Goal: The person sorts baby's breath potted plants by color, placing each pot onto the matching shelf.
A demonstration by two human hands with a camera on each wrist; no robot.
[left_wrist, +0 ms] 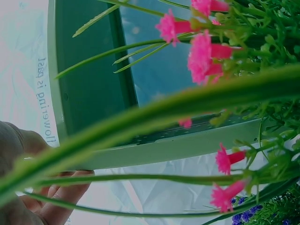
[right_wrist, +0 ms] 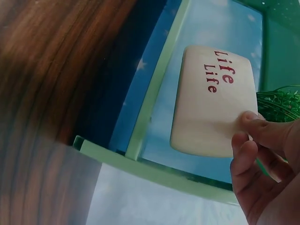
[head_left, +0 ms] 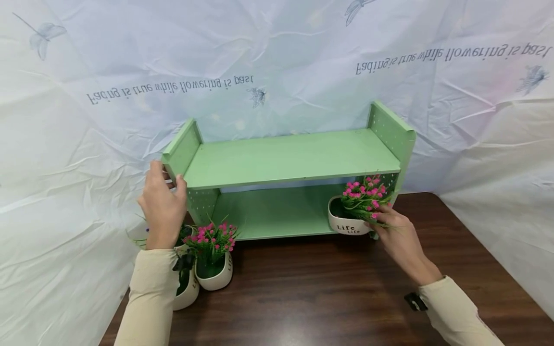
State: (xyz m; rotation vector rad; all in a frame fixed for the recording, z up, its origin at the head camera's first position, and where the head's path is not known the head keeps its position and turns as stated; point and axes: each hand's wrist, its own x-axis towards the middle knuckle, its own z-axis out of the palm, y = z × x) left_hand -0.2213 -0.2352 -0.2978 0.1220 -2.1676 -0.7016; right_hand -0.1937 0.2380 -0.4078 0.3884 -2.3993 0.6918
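Note:
At the right end of the green two-tier shelf [head_left: 285, 158], my right hand [head_left: 396, 235] pinches the rim of a white flowerpot [head_left: 349, 226] between thumb and fingers. The pot has "Life" printed on it and holds pink artificial flowers [head_left: 368, 192]. It is at the front of the lower board [head_left: 277, 211], and the right wrist view shows its printed side [right_wrist: 213, 103]. My left hand [head_left: 163, 204] grips the front edge of the shelf's left side panel [head_left: 182, 149], thumb on the inner side, fingers outside. Leaves and pink blooms partly cover that hand [left_wrist: 42, 187] in the left wrist view.
Below my left forearm, a white pot of pink flowers [head_left: 215, 276] stands on the dark wooden table [head_left: 294, 298]. Beside it is another white pot [head_left: 187, 294], partly hidden by the sleeve. Purple flowers [left_wrist: 246, 214] show nearby. Printed white cloth [head_left: 277, 62] hangs behind the shelf.

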